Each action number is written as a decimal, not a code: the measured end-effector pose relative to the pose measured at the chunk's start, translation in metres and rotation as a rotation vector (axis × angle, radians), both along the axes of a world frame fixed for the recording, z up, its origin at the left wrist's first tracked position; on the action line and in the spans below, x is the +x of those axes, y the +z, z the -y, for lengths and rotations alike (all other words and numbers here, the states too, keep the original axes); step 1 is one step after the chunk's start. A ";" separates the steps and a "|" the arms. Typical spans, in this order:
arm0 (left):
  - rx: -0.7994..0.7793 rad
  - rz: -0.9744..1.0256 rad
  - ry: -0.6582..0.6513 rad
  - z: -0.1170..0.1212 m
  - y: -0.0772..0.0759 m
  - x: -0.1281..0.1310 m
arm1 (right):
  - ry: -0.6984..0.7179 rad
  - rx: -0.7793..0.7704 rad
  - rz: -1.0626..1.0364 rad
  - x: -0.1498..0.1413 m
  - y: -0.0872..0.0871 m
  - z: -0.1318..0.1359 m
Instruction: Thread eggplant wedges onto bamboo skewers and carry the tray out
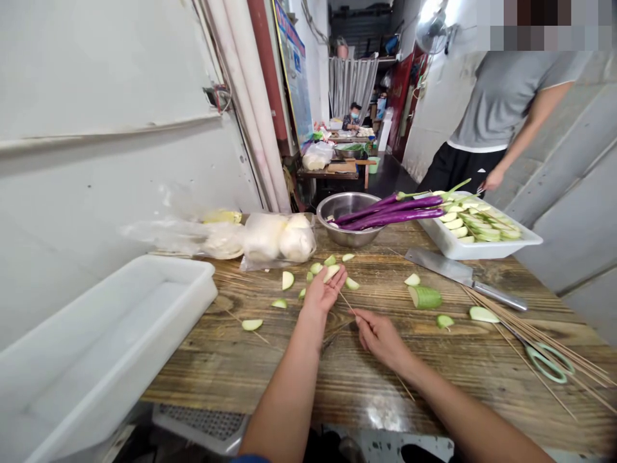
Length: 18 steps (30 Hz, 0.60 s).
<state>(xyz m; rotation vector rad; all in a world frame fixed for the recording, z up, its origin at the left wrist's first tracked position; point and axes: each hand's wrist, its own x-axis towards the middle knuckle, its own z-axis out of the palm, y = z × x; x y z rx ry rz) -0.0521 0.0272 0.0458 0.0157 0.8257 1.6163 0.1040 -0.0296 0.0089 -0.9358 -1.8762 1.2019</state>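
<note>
My left hand (324, 290) lies palm up on the wooden table (299, 366) with its fingers around a pale green eggplant slice (330, 272). My right hand (380, 335) pinches a thin bamboo skewer (348, 305) whose tip points toward the left hand. More eggplant slices (288, 280) lie scattered in front of the left hand. A larger cut eggplant piece (425, 297) rests to the right.
A cleaver (463, 275), a bundle of skewers (530, 334) and green-handled scissors (547, 361) lie at right. A steel bowl (348, 218) holds purple eggplants (393, 211). White tubs stand at left (96, 347) and far right (477, 247). A person (501, 116) stands behind the table.
</note>
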 end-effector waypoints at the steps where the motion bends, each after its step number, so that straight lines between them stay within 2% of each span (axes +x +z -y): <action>1: 0.000 -0.002 0.002 0.000 0.000 0.000 | -0.010 0.022 0.012 0.000 -0.001 0.000; 7: -0.039 -0.001 -0.002 0.000 0.002 0.001 | -0.085 0.081 0.037 0.000 -0.010 -0.004; 18: -0.049 -0.008 -0.028 -0.001 -0.001 0.002 | -0.106 0.120 0.026 0.000 -0.006 -0.006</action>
